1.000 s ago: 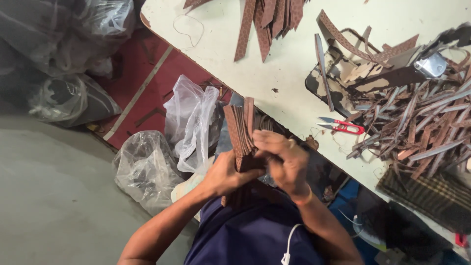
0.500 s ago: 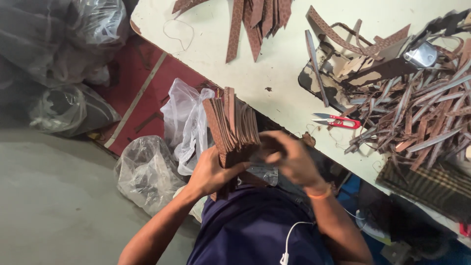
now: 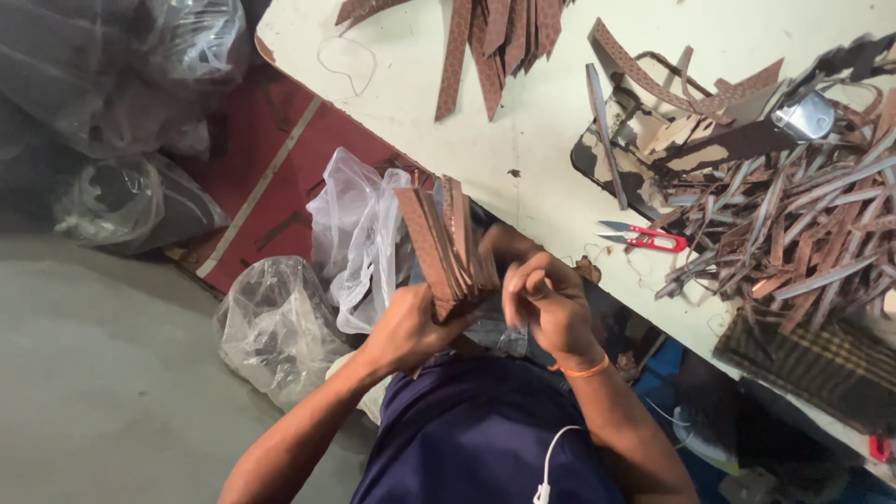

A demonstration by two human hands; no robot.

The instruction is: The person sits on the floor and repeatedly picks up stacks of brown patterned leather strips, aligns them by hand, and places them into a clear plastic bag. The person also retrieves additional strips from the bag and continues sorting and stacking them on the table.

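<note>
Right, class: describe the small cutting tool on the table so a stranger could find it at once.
Start at the pale table and go to the big heap of brown strips on its right side. Just left of that heap, near the table's front edge, lie the thread snips, the only thing with a bright red handle.

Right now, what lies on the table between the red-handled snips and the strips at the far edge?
In the head view, bare table top with small scraps lies between the snips and the far strips.
</note>
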